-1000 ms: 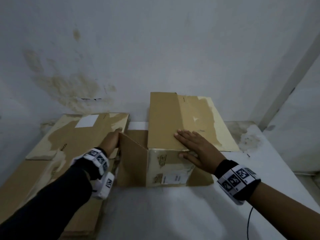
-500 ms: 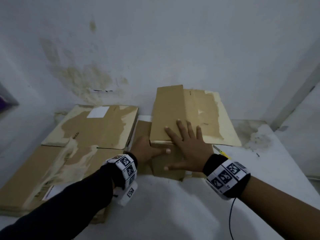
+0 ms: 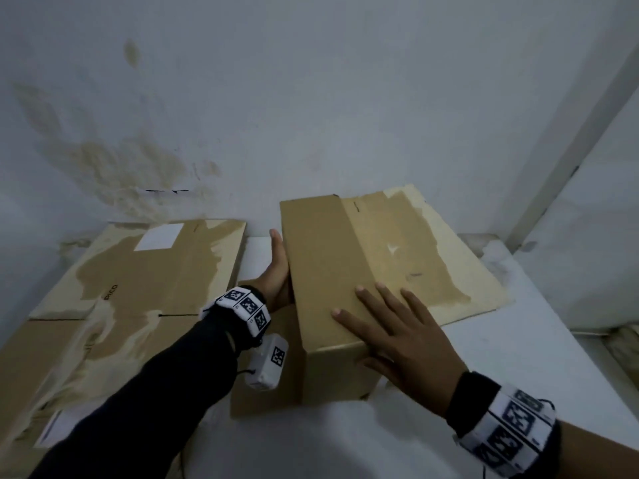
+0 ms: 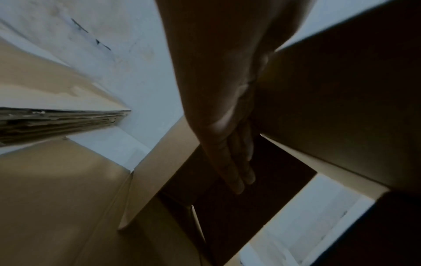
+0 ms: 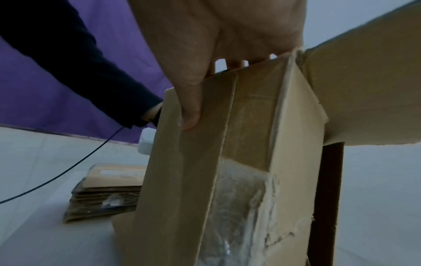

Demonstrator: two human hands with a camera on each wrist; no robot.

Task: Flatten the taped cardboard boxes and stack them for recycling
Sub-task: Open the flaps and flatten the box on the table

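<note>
Cardboard box (image 3: 332,271) stands on the white desk (image 3: 539,357) near the wall, between our two hands, its right flap (image 3: 425,257) splayed out flat and patchy where the paper skin has torn away. Our right hand (image 3: 401,337) lies flat on the top near the front corner, fingers (image 3: 371,302) straight and spread, thumb (image 5: 189,115) pressed down the front face (the right wrist view shows clear tape still on that face). Our left hand (image 3: 278,271) rests against the left side of the box, fingers (image 4: 237,172) straight and together, holding nothing. Just to the left lies a stack of flattened boxes (image 3: 131,288), the top one bearing a white label (image 3: 159,236).
</note>
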